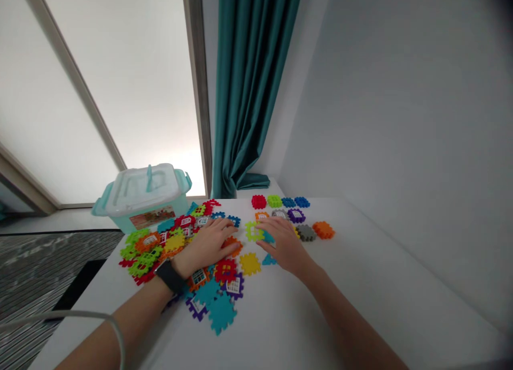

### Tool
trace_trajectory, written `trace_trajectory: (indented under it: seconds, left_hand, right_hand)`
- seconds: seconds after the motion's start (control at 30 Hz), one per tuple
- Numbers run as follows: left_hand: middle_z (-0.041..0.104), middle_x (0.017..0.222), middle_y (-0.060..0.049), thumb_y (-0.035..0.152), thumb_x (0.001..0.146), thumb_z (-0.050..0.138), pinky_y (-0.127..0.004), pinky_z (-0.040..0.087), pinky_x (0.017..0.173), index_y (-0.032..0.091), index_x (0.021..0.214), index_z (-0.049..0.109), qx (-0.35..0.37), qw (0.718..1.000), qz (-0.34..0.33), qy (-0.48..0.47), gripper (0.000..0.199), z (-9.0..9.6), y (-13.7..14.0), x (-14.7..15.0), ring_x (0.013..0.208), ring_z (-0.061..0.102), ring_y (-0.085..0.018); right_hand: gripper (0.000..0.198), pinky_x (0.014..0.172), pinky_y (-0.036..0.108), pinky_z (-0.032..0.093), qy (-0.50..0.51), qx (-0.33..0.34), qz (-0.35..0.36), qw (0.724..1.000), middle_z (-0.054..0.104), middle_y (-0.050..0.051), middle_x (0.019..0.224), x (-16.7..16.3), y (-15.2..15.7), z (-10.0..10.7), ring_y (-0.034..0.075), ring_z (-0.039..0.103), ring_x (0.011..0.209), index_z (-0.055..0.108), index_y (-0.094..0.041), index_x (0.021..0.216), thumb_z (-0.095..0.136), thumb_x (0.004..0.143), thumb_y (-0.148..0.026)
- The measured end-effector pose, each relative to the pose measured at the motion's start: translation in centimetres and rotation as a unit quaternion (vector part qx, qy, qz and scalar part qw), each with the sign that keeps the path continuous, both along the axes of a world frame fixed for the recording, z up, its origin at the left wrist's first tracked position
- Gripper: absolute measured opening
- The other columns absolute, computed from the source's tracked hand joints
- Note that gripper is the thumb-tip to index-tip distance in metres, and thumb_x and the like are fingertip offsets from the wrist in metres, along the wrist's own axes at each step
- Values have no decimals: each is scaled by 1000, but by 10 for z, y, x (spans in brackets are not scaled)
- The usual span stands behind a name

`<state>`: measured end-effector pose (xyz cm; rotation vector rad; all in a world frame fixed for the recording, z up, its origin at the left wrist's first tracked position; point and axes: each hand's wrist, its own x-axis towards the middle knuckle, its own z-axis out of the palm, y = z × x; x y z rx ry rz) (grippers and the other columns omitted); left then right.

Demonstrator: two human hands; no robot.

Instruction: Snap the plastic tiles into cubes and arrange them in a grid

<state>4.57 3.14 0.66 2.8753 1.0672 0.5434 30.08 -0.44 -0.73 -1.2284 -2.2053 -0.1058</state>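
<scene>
My left hand (209,245), with a dark watch on the wrist, rests palm down over a loose heap of interlocking plastic tiles. Its fingers are stretched out, near an orange tile (233,247) by the thumb. My right hand (285,246) is over the stacks on the right, fingers extended and thumb apart. Its fingertips reach the edge of a lime-green tile (251,232); a light-blue tile (267,237) shows partly beneath them. Between the hands lie a yellow tile (250,263) and a red window tile (225,270). A small blue triangle (269,260) is below the right thumb.
Sorted stacks stand at the far side: red (258,201), lime green (274,201), blue (302,202), purple (296,215), grey (306,232) and orange (324,230). A lidded bin (140,191) is at the back left. A pale cable (80,314) crosses the lower left.
</scene>
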Motion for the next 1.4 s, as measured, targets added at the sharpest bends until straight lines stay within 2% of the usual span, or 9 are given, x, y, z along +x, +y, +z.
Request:
trace_trajectory:
  seconds: [0.2, 0.27, 0.37, 0.5, 0.77, 1.0, 1.4]
  left_hand:
    - [66, 129, -9, 46, 102, 50, -44, 42, 106, 22, 123, 66, -30, 998, -49, 18, 36, -14, 11, 27, 121, 59, -27]
    - [66, 131, -8, 45, 103, 48, -43, 40, 109, 23, 125, 65, -47, 997, -66, 16, 36, -20, 12, 28, 124, 59, -26]
    - [67, 132, -7, 44, 103, 48, -43, 38, 111, 23, 124, 67, -58, 997, -57, 13, 35, -25, 11, 25, 126, 58, -26]
    - [67, 131, -8, 42, 103, 48, -42, 42, 109, 23, 125, 67, -46, 998, -52, -3, 34, -28, 9, 23, 125, 59, -25]
    - [67, 129, -7, 35, 102, 51, -42, 45, 108, 25, 125, 67, -27, 998, -51, -10, 30, -29, 9, 24, 121, 61, -25]
    - [67, 131, -7, 32, 101, 51, -44, 44, 108, 25, 127, 65, -31, 998, -47, 9, 30, -31, 10, 24, 124, 60, -26]
    - [68, 131, -6, 33, 100, 53, -44, 48, 105, 26, 126, 66, -37, 998, -41, 18, 29, -28, 10, 25, 122, 61, -26]
  right_hand:
    - [24, 108, 49, 43, 7, -17, -36, 999, 70, 10, 128, 44, 23, -7, 29, 61, 121, 69, -23, 114, 67, 91, -29]
    - [23, 107, 48, 43, 16, -31, -43, 998, 71, 10, 126, 61, 34, -8, 29, 62, 120, 69, -23, 112, 67, 90, -31]
    - [23, 106, 49, 44, 26, -47, -60, 997, 71, 11, 125, 86, 55, -8, 30, 62, 118, 69, -22, 109, 68, 89, -34]
    - [24, 104, 50, 45, 30, -62, -81, 994, 71, 11, 125, 106, 84, -7, 30, 62, 116, 69, -22, 109, 66, 89, -35]
    - [28, 105, 47, 46, 26, -79, -91, 992, 73, 10, 120, 114, 128, -13, 28, 63, 116, 70, -20, 113, 70, 87, -31]
    - [31, 105, 44, 47, 13, -98, -87, 991, 73, 8, 124, 117, 158, -15, 27, 62, 119, 72, -23, 118, 71, 87, -26]
    - [32, 106, 46, 46, -4, -123, -81, 989, 72, 7, 127, 122, 170, -25, 27, 62, 119, 72, -26, 120, 72, 88, -32]
